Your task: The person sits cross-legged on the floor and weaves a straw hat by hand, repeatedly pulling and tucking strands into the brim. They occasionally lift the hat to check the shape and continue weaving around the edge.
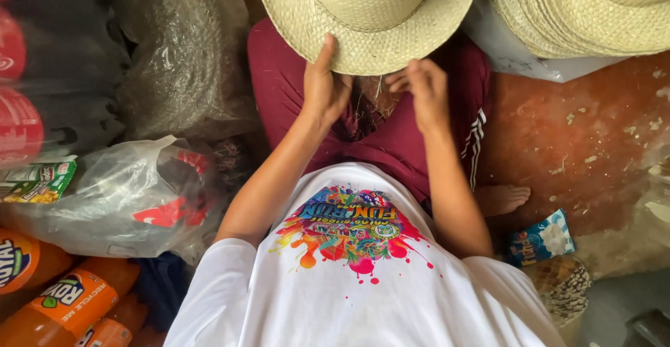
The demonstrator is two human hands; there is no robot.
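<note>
A pale woven straw hat [368,13] rests crown-up over my lap, which is covered by maroon trousers. My left hand [324,85] grips the near edge of the hat's brim, thumb on top. My right hand [423,90] is at the brim's near edge too, fingers curled around loose straw ends below the rim. What the fingers pinch is partly hidden by the brim.
A stack of several straw hats [593,12] lies at the upper right on a white sheet. Orange soda bottles [66,302] and plastic bags [118,193] crowd the left. A blue snack packet [541,237] lies on the reddish floor [579,131] near my bare foot [504,198].
</note>
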